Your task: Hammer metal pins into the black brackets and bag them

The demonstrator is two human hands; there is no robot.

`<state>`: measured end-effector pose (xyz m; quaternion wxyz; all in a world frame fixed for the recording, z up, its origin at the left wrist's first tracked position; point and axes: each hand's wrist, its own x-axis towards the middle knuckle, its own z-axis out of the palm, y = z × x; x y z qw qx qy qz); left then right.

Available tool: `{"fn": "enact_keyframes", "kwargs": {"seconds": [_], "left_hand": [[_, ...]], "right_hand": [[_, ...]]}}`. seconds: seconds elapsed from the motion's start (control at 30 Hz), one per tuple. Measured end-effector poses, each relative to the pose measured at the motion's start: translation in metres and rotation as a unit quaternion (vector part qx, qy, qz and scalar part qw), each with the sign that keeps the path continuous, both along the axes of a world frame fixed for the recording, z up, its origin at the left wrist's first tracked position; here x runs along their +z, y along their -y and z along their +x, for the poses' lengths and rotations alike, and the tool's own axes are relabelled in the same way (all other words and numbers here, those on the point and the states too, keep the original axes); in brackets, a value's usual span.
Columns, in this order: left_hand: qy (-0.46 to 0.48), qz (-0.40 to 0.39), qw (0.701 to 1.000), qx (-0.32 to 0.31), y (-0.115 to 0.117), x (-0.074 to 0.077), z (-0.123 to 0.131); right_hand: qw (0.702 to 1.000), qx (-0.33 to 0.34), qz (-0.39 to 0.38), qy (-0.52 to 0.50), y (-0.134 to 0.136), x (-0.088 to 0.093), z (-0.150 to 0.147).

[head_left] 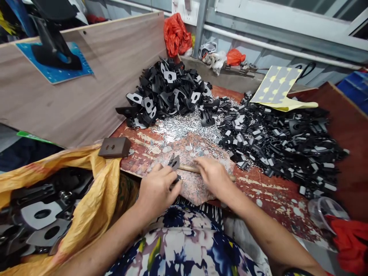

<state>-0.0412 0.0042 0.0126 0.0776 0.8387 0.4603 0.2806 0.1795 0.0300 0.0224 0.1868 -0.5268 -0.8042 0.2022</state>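
Observation:
My left hand (157,188) is closed around a small black bracket (174,163) that stands on a speckled work pad (198,184). My right hand (212,174) lies over a wooden handle (188,168) just to the right of the bracket; its fingers curl on the handle. A heap of small silver pins (184,128) lies just beyond the pad. Behind it rises a pile of black brackets with grey faces (166,94). A spread of smaller black parts (276,138) covers the table to the right.
A yellow sack (94,199) holding more black and grey parts sits at my left. A dark block (115,147) rests by the sack's edge. A wooden board (86,76) walls the left side. Yellow sticker sheets (277,86) lie at the back right, red cloth (350,239) at the near right.

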Motion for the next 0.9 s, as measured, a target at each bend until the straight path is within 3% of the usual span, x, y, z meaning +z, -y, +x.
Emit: {"fn": "enact_keyframes", "kwargs": {"seconds": [0.1,0.17,0.2,0.27,0.37,0.5,0.57,0.67,0.77,0.9], "left_hand": [[0.117,-0.094,0.988,0.041,-0.007,-0.006,-0.007],[0.238,-0.195,0.950,0.057,-0.011,-0.012,-0.009],[0.306,-0.256,0.915,0.063,-0.012,-0.016,-0.010],[0.436,-0.370,0.817,0.074,-0.012,-0.020,-0.010],[0.571,-0.453,0.679,0.084,-0.010,-0.023,-0.010],[0.666,-0.456,0.583,0.093,-0.009,-0.022,-0.010],[0.685,-0.453,0.562,0.099,-0.011,-0.023,-0.009],[0.686,-0.455,0.561,0.088,-0.013,-0.026,-0.005],[0.692,-0.452,0.557,0.084,-0.015,-0.027,-0.002],[0.692,-0.448,0.560,0.078,-0.012,-0.027,0.000]], "right_hand": [[0.989,0.018,0.079,0.125,-0.032,-0.015,0.001],[0.979,0.058,0.095,0.171,-0.046,-0.024,-0.004],[0.976,0.073,0.103,0.180,-0.050,-0.027,-0.007],[0.970,0.087,0.120,0.192,-0.054,-0.033,-0.010],[0.966,0.081,0.141,0.200,-0.057,-0.038,-0.003],[0.989,0.045,0.139,0.019,-0.050,-0.022,0.008],[0.987,0.048,0.118,-0.102,-0.036,-0.006,0.003],[0.974,0.075,0.091,-0.192,-0.009,0.017,-0.016],[0.974,0.102,0.091,-0.183,0.005,0.024,-0.037],[0.978,0.103,0.121,-0.137,0.003,0.018,-0.047]]}}
